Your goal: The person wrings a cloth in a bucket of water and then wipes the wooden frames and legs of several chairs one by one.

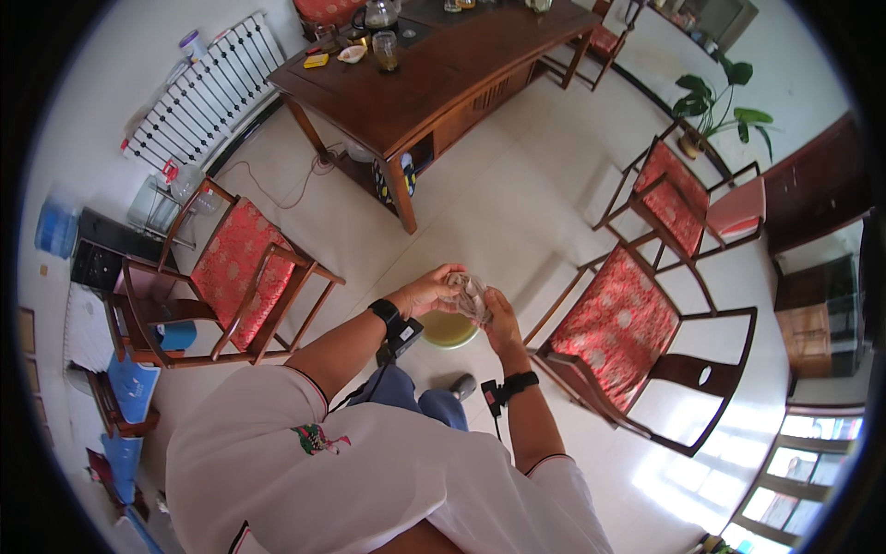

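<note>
A crumpled, greyish-white cloth (471, 297) is bunched up between my two hands, in front of my body. The fingers of my left hand (430, 290) curl over its left end. My right hand (501, 319) grips it on the right side. Below the cloth, a round basin (448, 345) with a pale green rim sits on the floor; what it holds looks yellowish, and my hands partly cover it. Each wrist wears a black strap with a small device.
A dark wooden table (443, 83) carries a glass jar (386, 52) and a small white dish (352, 54). Red-cushioned chairs stand left (242, 268) and right (614, 323). One grey shoe (463, 386) shows beside the basin. A potted plant (720, 106) stands farther back.
</note>
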`<state>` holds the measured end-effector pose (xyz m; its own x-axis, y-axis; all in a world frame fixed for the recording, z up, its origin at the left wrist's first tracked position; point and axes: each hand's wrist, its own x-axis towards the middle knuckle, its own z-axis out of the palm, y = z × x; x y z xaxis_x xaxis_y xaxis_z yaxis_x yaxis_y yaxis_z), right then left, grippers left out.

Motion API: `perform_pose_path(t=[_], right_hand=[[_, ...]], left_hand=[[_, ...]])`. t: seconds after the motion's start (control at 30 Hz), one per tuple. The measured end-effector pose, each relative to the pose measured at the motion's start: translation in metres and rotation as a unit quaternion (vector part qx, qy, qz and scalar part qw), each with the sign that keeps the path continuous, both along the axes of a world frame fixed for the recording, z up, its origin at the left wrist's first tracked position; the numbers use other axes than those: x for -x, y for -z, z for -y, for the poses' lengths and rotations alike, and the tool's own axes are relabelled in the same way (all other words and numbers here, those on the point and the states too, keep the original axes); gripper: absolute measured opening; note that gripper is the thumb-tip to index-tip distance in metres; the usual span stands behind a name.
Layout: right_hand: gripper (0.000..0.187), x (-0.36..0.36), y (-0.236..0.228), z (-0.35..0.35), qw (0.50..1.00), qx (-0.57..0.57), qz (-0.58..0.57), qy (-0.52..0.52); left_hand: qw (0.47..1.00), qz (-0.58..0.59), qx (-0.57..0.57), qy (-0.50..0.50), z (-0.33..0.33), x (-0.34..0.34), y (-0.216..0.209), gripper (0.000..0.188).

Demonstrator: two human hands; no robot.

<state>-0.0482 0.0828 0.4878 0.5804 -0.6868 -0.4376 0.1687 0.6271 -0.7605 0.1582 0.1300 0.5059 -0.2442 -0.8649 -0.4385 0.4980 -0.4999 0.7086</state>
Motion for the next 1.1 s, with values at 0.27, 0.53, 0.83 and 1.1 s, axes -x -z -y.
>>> perform_pose_path(t=[0.27,0.53,0.83,1.1], right_hand=[[0.029,0.032,-0.040,0.002,0.905,0.373,-0.178,-0.104],[0.014,0.049,-0.074,0.020,0.972,0.193,-0.056,-0.124],[0.014,0.018,-0.120,0.027,0.963,0.247,-0.053,-0.098],[0.053,0.028,-0.072,0.049,0.906,0.355,-0.220,-0.073]], left_hand=[[0.995,0.083,-0.028,-0.037,0.004,0.057,-0.023,0.052],[0.998,0.046,0.033,-0.028,-0.011,0.052,-0.077,0.037],[0.991,0.115,0.019,-0.067,0.018,0.022,-0.063,0.032],[0.996,0.089,0.007,-0.022,0.046,0.016,-0.049,0.029]])
